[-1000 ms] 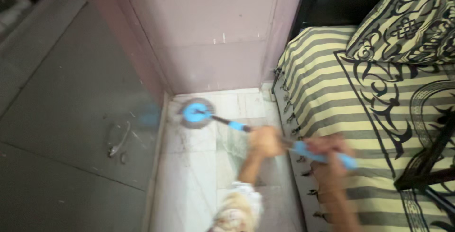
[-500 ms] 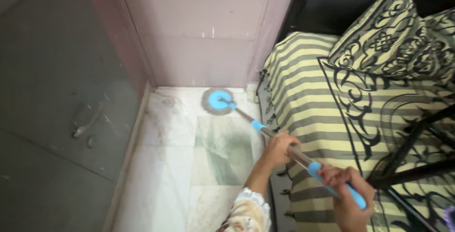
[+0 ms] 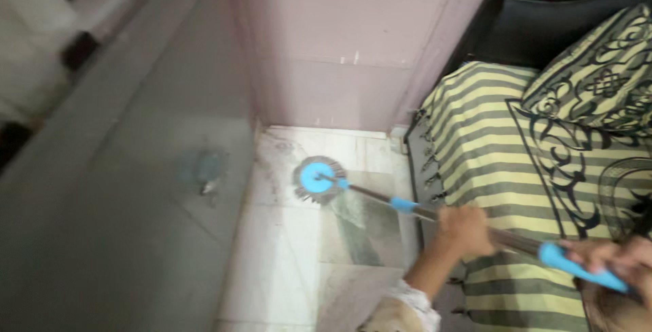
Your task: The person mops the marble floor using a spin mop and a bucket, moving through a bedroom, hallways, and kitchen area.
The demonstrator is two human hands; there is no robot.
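Both the left hand and the right hand gripped the mop handle. Its round blue-and-grey head rested on the pale marble floor, between a grey cabinet and a yellow-striped bed, near a pinkish wall.

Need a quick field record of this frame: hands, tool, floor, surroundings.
left hand: closed around the mop pole, partway down its length
right hand: closed on the blue grip at the pole's upper end, at the frame's right edge
mop: metal pole with blue fittings, running from lower right to the head
mop head: round, blue centre with grey fringe, flat on the floor
floor: pale marble tiles, narrow strip, smudged near the corner
bed: right of the strip, yellow and grey striped cover
wall: pinkish, behind the strip
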